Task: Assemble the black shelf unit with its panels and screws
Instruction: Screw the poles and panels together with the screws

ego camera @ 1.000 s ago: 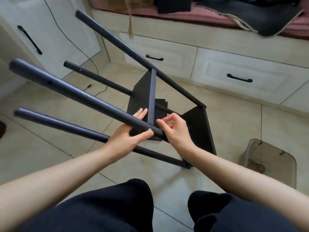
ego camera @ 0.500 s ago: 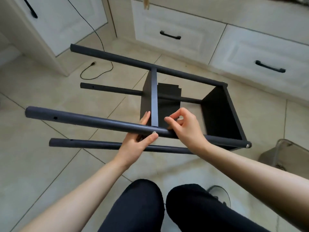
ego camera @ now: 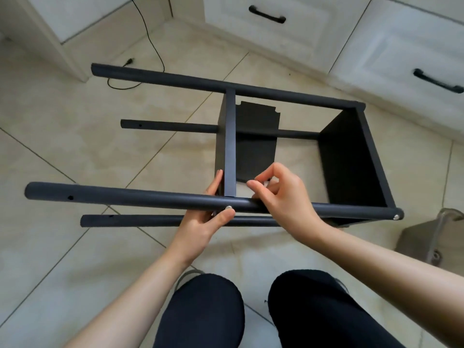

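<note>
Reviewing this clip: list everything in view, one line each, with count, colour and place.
poles: four, black, lying sideways, joined by the panels.
middle panel: one, black, fixed between the poles.
end panel: one, black, at the poles' right ends.
loose panel: one, black, on the floor under the frame.
screws: two seen, silver, in the near pole: one at the middle panel, one at the right end.
plastic container: one, clear, floor at right.
cable: one, black, floor at top left.
drawers: two, white, black handles, top.
left hand: holds the near pole at the screw.
right hand: fingers curled at the near pole.
</note>
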`<action>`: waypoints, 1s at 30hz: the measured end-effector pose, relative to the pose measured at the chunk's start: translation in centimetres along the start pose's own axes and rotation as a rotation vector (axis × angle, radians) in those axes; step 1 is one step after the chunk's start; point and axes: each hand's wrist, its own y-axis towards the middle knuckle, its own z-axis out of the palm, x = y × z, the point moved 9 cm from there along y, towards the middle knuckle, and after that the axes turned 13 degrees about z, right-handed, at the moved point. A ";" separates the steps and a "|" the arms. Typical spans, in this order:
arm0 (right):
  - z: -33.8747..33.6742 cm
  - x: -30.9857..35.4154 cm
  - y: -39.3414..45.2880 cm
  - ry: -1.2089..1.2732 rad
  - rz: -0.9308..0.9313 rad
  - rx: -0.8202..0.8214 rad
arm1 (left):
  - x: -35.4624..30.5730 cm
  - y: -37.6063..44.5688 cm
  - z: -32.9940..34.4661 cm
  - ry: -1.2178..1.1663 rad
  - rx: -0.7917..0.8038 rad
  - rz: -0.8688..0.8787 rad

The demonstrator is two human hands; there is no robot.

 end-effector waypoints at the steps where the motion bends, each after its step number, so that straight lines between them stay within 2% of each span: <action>1: 0.2 -0.4 -0.1 -0.016 0.011 0.011 | 0.6 -0.3 0.0 -0.009 -0.003 -0.015; 7: 1.5 -2.0 -0.5 -0.098 0.053 0.020 | 3.6 -1.6 0.1 -0.025 -0.006 -0.071; 15: 2.4 -2.4 -0.3 -0.125 0.078 0.052 | 4.7 -2.0 -0.4 -0.085 -0.085 -0.129; 18: 2.6 -2.6 -0.3 -0.133 0.082 0.049 | 4.8 -2.7 -0.6 -0.039 -0.151 -0.232; 19: 2.6 -2.6 -0.3 -0.129 0.085 0.047 | 4.7 -3.1 -0.7 0.053 -0.135 -0.290; 21: 2.6 -2.7 -0.3 -0.127 0.091 0.042 | 4.2 -4.1 -1.1 0.383 -0.035 -0.400; 25: 2.7 -2.7 -0.2 -0.144 0.090 0.041 | 1.6 -3.8 -2.8 0.847 0.066 -0.454; 30: 2.7 -2.6 -0.1 -0.152 0.079 0.041 | -3.8 -0.9 -3.5 1.409 0.061 -0.269</action>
